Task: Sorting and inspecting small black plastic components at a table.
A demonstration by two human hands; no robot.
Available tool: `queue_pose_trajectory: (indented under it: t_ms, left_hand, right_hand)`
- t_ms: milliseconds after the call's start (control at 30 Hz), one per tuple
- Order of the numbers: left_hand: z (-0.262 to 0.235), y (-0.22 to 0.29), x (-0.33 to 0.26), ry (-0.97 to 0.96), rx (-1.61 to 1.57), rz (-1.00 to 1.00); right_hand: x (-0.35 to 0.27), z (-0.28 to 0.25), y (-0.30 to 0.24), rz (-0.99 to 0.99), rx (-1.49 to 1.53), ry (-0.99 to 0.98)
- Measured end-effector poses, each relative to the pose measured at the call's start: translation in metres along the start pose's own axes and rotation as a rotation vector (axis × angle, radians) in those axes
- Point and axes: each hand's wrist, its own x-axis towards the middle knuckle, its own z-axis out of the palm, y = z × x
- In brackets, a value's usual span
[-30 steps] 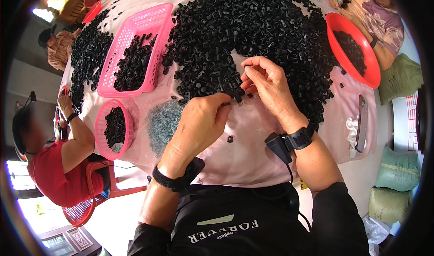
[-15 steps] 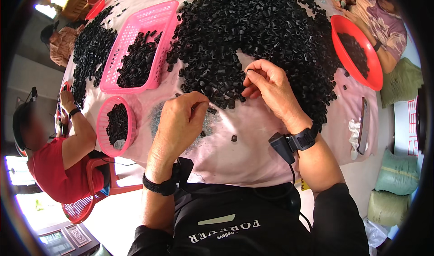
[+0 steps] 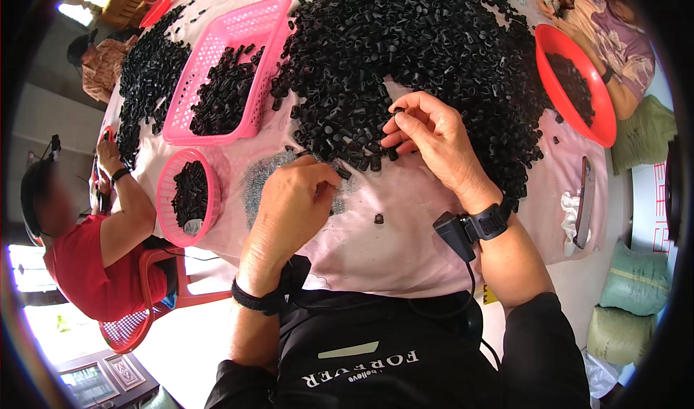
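Observation:
My right hand (image 3: 439, 136) is above the near edge of a large heap of small black plastic parts (image 3: 419, 40). Its thumb and index finger pinch one black plastic part (image 3: 398, 110). Lower and to the left, my left hand (image 3: 289, 201) has its fingers bent together in a pinch; what they hold is hidden. Beneath and beside that hand lies a patch of tiny silvery metal pieces (image 3: 262, 179), too small to name. One loose black part (image 3: 379, 219) rests on the pink cloth (image 3: 347, 253) between my forearms.
A pink rectangular basket (image 3: 173, 123) and a round pink basket (image 3: 215, 192), both with black parts, stand at left. A red basin (image 3: 606, 131) is at right. Co-workers sit at left and far right. A dark flat strip (image 3: 583, 203) lies near the right edge.
My left hand has come slightly nearer to me, showing more of the metal pieces. My right hand keeps its pinch in nearly the same place. The whole view has shifted a little.

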Motion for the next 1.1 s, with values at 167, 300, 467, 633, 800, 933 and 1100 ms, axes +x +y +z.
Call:
queue_pose_trajectory:
  t_ms: [167, 300, 467, 633, 800, 933, 1100]
  left_hand:
    - [0.009, 0.015, 0.001, -0.033, 0.089, 0.016]
    - [0.014, 0.015, -0.002, -0.036, 0.133, 0.027]
    - [0.014, 0.021, -0.002, -0.058, 0.12, 0.009]
    - [0.02, 0.021, -0.003, -0.039, 0.122, 0.047]
    - [0.019, 0.023, -0.001, -0.046, 0.132, 0.061]
    - [0.011, 0.027, 0.003, 0.017, -0.002, 0.064]
    - [0.007, 0.035, 0.009, 0.061, -0.105, 0.131]
  right_hand:
    - [-0.002, 0.001, -0.002, -0.038, -0.035, -0.037]
    - [-0.003, 0.003, -0.003, -0.034, -0.016, -0.047]
    - [-0.003, 0.003, -0.005, -0.03, -0.039, -0.054]
    - [-0.003, 0.003, -0.006, -0.026, -0.04, -0.059]
    - [-0.004, 0.004, -0.007, -0.005, -0.041, -0.083]
    - [-0.006, 0.004, 0.0, -0.019, -0.08, -0.233]
    - [-0.008, 0.007, -0.001, 0.013, 0.002, -0.388]
